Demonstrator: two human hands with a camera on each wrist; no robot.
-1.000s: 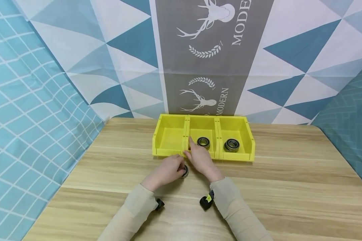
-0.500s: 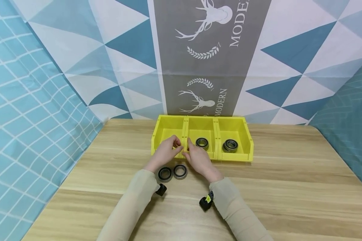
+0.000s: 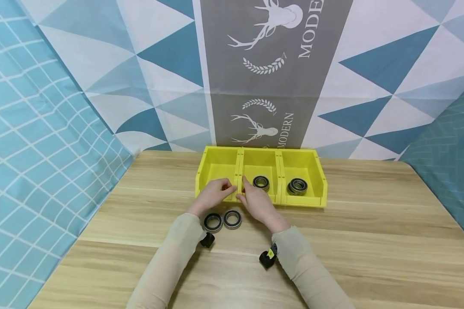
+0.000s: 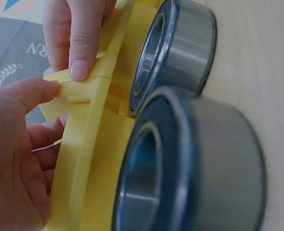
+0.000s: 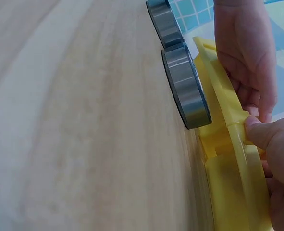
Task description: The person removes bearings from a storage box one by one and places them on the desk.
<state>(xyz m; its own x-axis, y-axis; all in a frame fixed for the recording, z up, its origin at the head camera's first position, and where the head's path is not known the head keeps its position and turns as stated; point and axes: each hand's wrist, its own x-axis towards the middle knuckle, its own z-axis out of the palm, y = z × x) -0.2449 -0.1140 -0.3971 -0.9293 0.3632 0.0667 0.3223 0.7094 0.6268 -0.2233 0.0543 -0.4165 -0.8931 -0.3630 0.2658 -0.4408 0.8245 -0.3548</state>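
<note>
In the head view, the left hand (image 3: 212,196) has gone from two steel-and-black ring bearings (image 3: 239,219) (on the wooden table (image 3: 379,253)) to the yellow plastic triple bin (image 3: 303,201). The left wrist view shows it pinching the rim (image 4: 88,125); in the right wrist view, the right hand (image 5: 281,151) pinches alongside, apparently steadying the join (image 5: 237,117), likely needing even pressure next.

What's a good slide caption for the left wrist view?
Left hand and right hand touching the yellow bins, two bearings on the wooden table alongside.

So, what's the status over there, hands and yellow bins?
Left hand and right hand holding the yellow bins at the left-middle divider. Two bearings on the table just in front. Nothing seen blocking either hand.
</note>
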